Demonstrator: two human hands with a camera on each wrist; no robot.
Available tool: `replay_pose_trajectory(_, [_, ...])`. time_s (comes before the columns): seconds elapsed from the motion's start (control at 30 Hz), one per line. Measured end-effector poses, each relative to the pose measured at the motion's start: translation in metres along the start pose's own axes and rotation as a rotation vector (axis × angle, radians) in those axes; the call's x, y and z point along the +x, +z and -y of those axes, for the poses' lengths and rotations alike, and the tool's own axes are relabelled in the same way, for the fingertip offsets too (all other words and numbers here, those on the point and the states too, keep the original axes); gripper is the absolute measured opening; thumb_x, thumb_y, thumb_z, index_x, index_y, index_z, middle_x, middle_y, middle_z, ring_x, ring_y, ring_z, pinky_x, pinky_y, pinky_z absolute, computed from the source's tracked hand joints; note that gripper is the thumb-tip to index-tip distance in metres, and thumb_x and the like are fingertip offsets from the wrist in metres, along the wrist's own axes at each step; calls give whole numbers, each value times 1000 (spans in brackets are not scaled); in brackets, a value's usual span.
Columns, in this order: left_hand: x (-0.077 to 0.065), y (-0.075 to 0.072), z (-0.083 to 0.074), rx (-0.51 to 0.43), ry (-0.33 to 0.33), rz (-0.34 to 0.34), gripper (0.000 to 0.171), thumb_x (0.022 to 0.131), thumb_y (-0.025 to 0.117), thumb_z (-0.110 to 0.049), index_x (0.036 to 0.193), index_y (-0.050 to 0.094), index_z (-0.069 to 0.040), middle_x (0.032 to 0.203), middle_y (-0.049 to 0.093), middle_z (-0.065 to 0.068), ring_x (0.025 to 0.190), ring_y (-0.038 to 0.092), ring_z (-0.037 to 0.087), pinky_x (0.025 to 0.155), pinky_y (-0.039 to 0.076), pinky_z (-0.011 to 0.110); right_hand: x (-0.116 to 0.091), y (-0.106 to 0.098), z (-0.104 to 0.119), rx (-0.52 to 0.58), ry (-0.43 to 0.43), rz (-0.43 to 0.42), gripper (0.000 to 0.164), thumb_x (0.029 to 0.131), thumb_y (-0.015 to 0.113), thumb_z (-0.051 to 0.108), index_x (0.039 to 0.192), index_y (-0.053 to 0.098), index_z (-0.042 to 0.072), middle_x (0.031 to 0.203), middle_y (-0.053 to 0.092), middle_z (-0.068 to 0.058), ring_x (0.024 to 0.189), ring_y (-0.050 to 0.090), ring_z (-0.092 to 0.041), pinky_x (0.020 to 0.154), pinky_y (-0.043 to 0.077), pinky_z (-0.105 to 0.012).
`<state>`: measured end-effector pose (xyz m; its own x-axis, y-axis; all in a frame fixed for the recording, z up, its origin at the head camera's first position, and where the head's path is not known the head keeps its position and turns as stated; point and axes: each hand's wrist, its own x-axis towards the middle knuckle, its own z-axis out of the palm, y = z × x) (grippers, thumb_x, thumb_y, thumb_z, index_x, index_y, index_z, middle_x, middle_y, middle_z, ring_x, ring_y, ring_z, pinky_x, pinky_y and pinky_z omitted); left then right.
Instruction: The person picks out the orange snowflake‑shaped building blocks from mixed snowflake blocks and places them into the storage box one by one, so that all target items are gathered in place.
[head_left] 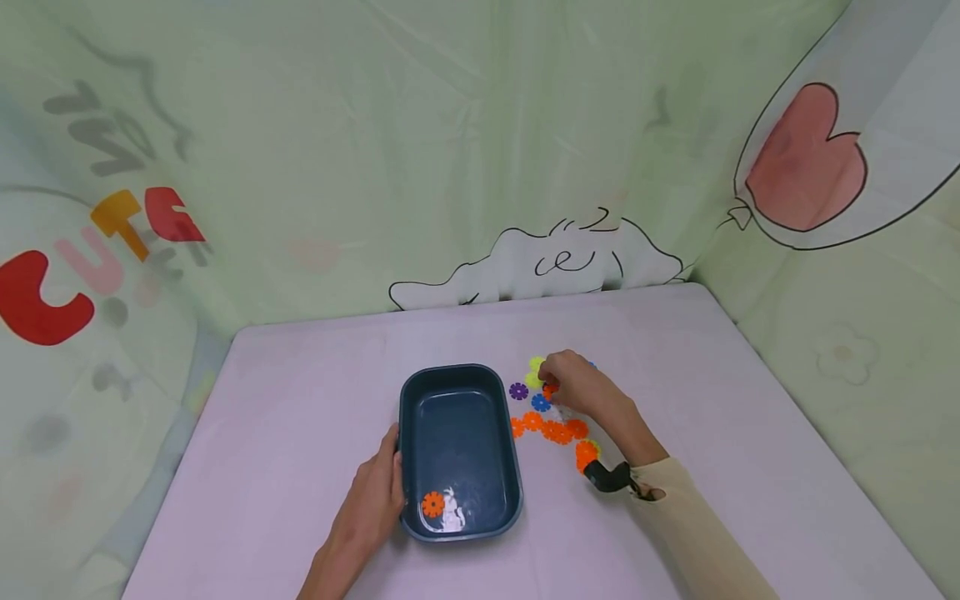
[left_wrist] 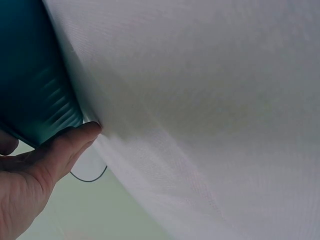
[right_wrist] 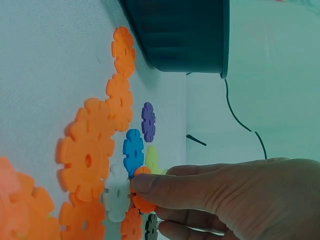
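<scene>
My left hand (head_left: 366,500) grips the left side of a dark blue plastic tub (head_left: 459,442), its fingers along the outer wall and its thumb at the rim. Inside, near the tub's front left corner, lies one orange snowflake disc (head_left: 432,504). Right of the tub, my right hand (head_left: 581,385) pinches another orange snowflake disc (right_wrist: 145,204) between thumb and fingers, low over the scattered pieces. Around those fingertips lie a blue disc (right_wrist: 133,151), a white disc (right_wrist: 117,195) and a dark disc (right_wrist: 151,227). Part of the pinched disc is hidden by the thumb.
A row of several orange discs (head_left: 557,432) runs along the tub's right side towards my right wrist. A purple disc (head_left: 518,391) and yellow discs (head_left: 536,364) lie farther back. The pale tablecloth (head_left: 315,392) meets printed fabric walls (head_left: 337,167) at the back and sides.
</scene>
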<state>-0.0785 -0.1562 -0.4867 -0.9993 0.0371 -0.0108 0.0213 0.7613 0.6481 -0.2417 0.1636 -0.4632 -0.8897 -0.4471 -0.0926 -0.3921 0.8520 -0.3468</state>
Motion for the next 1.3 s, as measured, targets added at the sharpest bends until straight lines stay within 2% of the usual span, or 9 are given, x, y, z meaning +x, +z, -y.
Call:
replay_pose_trajectory(0.23, [0,0,0,3,3,0,55,117,45,-15,166,32,3,163,49,24,146,55,41,117,47,54,-2,-1,-1,-26,-12,-9,34,83,90,-4,115,79,-4,99,71,-12,91,64,-24,90,65,-37])
replay_pose_trajectory(0.5, [0,0,0,6,12,-2,54,117,45,-15,166,33,4,162,51,25,144,56,41,116,49,55,-1,0,-3,-27,-46,-3,27,81,92,-4,105,81,-1,91,69,-9,84,63,-20,83,65,-33])
replay_pose_trajectory(0.77, [0,0,0,4,11,-2,54,117,45,-14,165,33,5,161,50,25,145,56,41,116,48,55,-2,-4,-4,38,-59,33,16,83,89,-8,94,82,1,86,72,-6,79,63,-18,79,66,-32])
replay_pose_trajectory(0.97, [-1,-1,0,-1,22,-6,53,116,45,-14,165,33,5,161,51,26,143,57,41,115,49,55,-4,-7,-4,51,-65,49,15,84,87,-8,95,83,1,85,74,-5,79,63,-18,80,66,-32])
replay_pose_trajectory(1.3, [-1,0,-1,1,13,-2,53,117,45,-14,165,33,5,161,51,25,144,56,41,116,48,54,-8,-15,7,24,-132,1,14,86,84,-10,96,84,0,89,78,-8,79,66,-20,79,67,-33])
